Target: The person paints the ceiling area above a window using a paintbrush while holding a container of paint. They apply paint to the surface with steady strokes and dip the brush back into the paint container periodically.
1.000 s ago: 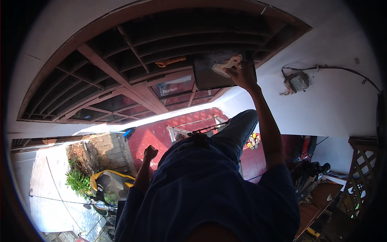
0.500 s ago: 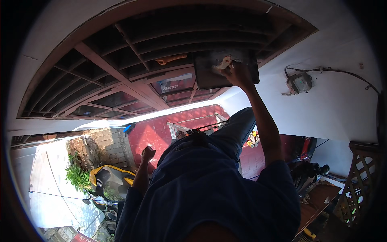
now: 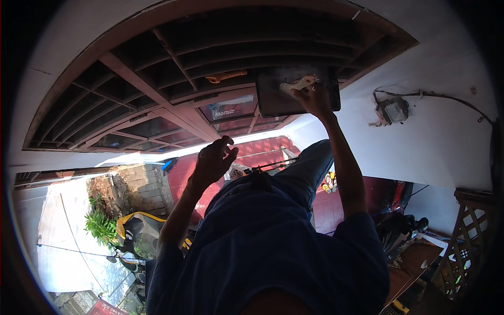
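Observation:
Up at the barred window, my right hand point(image 3: 315, 100) is closed on a crumpled, pale yellowish cloth point(image 3: 300, 82). The cloth lies against a dark rectangular panel point(image 3: 273, 103) with rounded corners, set in front of the window's right part. A whitish smear shows on the panel above the cloth. My left hand point(image 3: 212, 160) is raised in mid-air below the window frame, fingers bent and apart, with nothing in it. An orange-handled tool point(image 3: 227, 76) rests on the window frame left of the panel; its other end is hard to make out.
Brown window bars point(image 3: 262, 50) spread across the top. A lamp fixture point(image 3: 394, 111) with a cable is mounted on the white wall to the right. Below me are a ladder point(image 3: 287, 154), a red tiled floor point(image 3: 181, 176) and yellow footwear point(image 3: 329, 182). A partly covered motorbike point(image 3: 139, 228) stands lower left.
My left hand has risen from low at my side toward the window, its fingers loosening from a fist. My right hand has shifted slightly right and down with the cloth, which looks more spread.

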Motion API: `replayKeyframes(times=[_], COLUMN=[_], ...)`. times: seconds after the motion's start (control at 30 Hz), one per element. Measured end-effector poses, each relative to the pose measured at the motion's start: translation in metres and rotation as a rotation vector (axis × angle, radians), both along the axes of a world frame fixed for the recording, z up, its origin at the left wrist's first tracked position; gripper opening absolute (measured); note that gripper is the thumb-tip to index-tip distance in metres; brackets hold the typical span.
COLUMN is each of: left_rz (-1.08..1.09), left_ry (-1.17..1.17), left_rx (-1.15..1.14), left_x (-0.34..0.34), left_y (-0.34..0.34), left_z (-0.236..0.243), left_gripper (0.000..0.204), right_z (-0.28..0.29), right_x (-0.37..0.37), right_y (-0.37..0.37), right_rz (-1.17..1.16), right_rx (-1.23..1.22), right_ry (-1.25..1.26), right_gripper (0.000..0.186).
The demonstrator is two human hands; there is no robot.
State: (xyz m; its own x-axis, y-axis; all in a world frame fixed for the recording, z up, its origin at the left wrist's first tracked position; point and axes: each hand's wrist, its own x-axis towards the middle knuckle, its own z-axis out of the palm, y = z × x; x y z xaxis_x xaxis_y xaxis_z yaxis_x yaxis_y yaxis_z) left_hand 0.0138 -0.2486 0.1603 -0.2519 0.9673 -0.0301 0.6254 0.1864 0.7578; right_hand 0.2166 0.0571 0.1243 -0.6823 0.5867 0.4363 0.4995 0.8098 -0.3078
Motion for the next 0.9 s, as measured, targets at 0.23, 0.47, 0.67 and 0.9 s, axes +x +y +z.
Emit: replayKeyframes(times=[0.23,0.47,0.67,0.9], left_rz=[-0.294,-0.194,-0.223,-0.252], left_ry=[0.235,0.197,0.1,0.183], left_rx=[0.24,0.742,0.827,0.961], left_x=[0.021,0.06,0.058,0.043], left_y=[0.021,0.006,0.017,0.021], left_z=[0.162,0.242,0.24,0.239], left_gripper=[0.028,0.019,0.023,0.03], right_z=[0.061,0.013,0.03,0.038], right_x=[-0.003,-0.001,0.013,0.034], right_y=[-0.037,-0.039,-0.037,-0.049], right_rz=[0.016,-0.039,-0.322,-0.11], right_rx=[-0.044,-0.137,-0.667,-1.102], right_ry=[0.417,0.552,0.833,1.5], right_gripper=[0.024,0.023,0.032,0.036])
